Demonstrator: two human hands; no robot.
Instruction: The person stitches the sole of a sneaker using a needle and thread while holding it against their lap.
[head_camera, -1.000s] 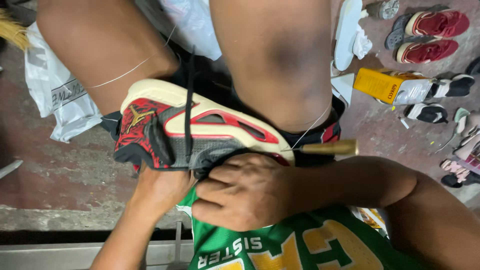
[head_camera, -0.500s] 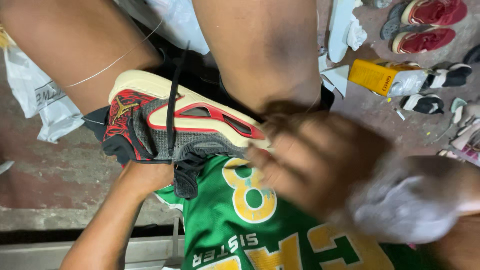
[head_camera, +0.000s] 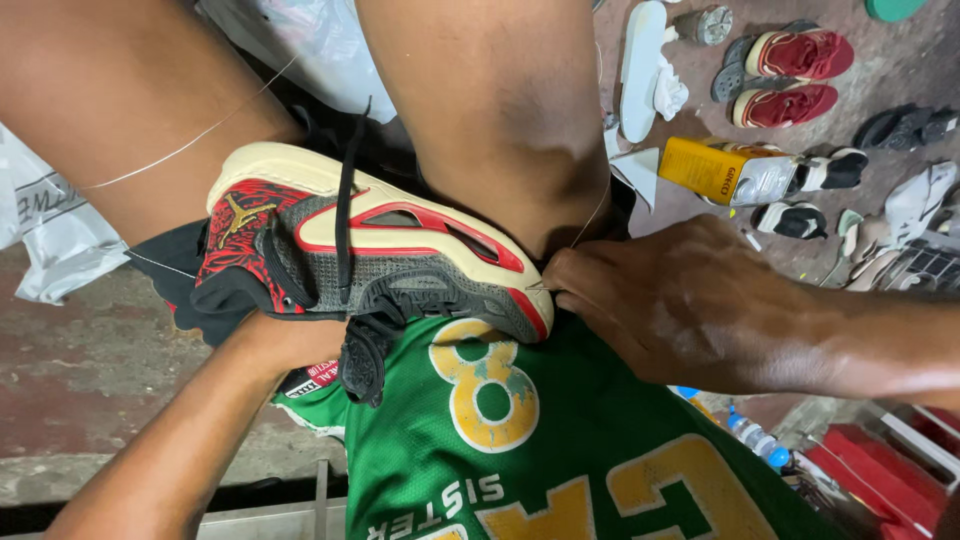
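The person's two bare knees fill the top of the view, and between them and a green jersey (head_camera: 560, 450) with yellow numerals a sneaker (head_camera: 370, 250) lies on its side, cream sole upward, red and grey upper facing the camera, its toe end to the right. It looks wedged there so that the lap and thighs act as a clamp, leaving the hands free to work on it. The left hand (head_camera: 285, 345) comes up from below and is mostly hidden under the heel and collar of the shoe; it seems to prop the shoe from underneath, but whether its fingers are curled or spread cannot be told. The right hand (head_camera: 665, 305) sits just beside the toe end, its fingertips pressed together in a pinch on a thin pale thread (head_camera: 590, 222) that rises toward the knee, probably kept taut for stitching at the sole edge. Any needle there is too small to make out. On the floor beyond lie loose shoes (head_camera: 795, 75) and a yellow bottle (head_camera: 705, 168).
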